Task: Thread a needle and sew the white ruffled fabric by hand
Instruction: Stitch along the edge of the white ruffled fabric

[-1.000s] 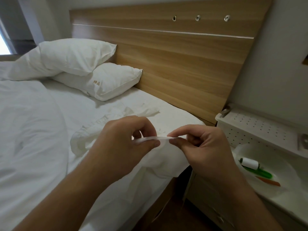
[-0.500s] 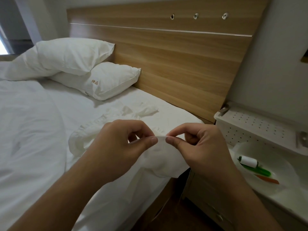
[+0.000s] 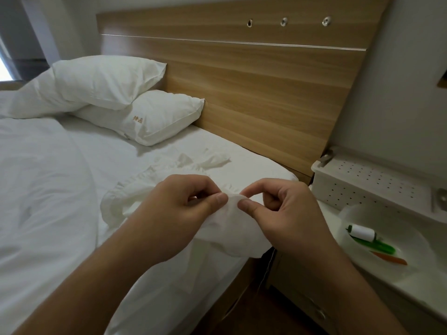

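Drawn closer together since a second ago: thumbs now nearly tip to tip, the stretched strip of cloth between them gone slack and bunched. Left hand [image 3: 174, 213] pinching the white ruffled fabric [image 3: 232, 228] between thumb and curled forefinger; right hand [image 3: 283, 213] pinching the same fold just beside it, other fingers curled under. Fabric trailing left and back from the pinch across the bed [image 3: 48, 189], ruffled edge lying near the two stacked pillows [image 3: 145, 117], lower part draped over the mattress edge beneath both hands. Needle not to be made out; a thin thread [image 3: 267, 269] hanging below the right wrist, hard to follow. At right, on the bedside counter [image 3: 362, 284], a white bowl [image 3: 416, 259] holding a white thread spool [image 3: 362, 233], a green tool [image 3: 376, 245] and an orange one [image 3: 391, 258], kind unclear.
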`<control>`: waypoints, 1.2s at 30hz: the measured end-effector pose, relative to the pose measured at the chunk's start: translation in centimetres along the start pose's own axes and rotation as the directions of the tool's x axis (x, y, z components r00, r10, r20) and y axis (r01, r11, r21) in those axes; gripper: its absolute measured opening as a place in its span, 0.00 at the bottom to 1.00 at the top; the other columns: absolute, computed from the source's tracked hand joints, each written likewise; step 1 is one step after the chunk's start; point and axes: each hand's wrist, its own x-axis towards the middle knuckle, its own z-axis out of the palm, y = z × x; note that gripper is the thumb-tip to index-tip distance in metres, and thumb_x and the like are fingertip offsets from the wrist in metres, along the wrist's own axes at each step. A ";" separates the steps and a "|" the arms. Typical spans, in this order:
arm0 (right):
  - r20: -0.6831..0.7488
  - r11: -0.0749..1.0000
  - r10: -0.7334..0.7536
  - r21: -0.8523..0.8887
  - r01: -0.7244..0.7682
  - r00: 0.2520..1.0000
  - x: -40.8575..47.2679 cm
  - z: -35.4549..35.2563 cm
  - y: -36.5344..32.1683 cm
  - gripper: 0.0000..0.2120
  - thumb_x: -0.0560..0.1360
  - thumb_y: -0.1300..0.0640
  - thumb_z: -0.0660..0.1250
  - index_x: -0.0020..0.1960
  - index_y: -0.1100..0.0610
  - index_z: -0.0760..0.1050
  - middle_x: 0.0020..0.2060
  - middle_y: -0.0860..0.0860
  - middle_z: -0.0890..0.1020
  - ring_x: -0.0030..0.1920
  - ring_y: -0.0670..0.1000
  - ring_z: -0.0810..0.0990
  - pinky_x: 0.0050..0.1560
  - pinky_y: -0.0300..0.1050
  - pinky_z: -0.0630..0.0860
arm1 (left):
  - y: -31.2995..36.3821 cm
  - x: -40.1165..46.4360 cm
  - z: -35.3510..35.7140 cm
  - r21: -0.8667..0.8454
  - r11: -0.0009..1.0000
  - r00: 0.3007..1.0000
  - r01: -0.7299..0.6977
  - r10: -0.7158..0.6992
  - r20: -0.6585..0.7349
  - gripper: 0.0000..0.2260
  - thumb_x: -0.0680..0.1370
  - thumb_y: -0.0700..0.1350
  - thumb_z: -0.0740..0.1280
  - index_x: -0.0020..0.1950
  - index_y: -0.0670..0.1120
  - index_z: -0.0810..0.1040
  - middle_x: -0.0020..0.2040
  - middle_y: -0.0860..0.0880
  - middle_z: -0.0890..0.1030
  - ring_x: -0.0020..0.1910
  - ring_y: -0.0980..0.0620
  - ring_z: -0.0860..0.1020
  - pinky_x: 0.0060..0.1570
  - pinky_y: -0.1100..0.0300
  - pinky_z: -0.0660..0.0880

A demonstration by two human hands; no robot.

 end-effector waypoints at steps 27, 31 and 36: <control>0.136 0.957 0.186 0.198 -0.211 0.973 0.5 -2.6 -0.3 0.04 0.72 0.54 0.78 0.44 0.53 0.86 0.23 0.46 0.68 0.26 0.45 0.64 0.28 0.36 0.67 | 0.9 -0.6 -0.6 -0.207 0.974 0.995 0.086 -0.096 -0.036 0.04 0.76 0.46 0.78 0.42 0.50 0.88 0.37 0.50 0.88 0.39 0.52 0.87 0.41 0.61 0.81; 0.131 0.952 0.192 0.214 -0.217 0.973 0.5 -2.4 -0.7 0.07 0.70 0.49 0.77 0.42 0.52 0.86 0.32 0.63 0.76 0.30 0.52 0.69 0.31 0.42 0.69 | 1.1 -0.6 -0.7 -0.222 0.972 0.995 0.080 -0.090 -0.035 0.03 0.75 0.45 0.79 0.42 0.49 0.88 0.38 0.50 0.88 0.38 0.52 0.87 0.39 0.65 0.80; 0.103 0.939 0.217 0.250 -0.236 0.971 0.6 -2.3 -0.2 0.03 0.74 0.56 0.76 0.44 0.56 0.86 0.26 0.45 0.79 0.27 0.39 0.75 0.31 0.31 0.71 | 1.0 -0.7 -0.8 -0.239 0.962 0.990 0.135 -0.138 0.006 0.02 0.74 0.43 0.80 0.43 0.48 0.88 0.40 0.50 0.89 0.41 0.52 0.88 0.42 0.65 0.81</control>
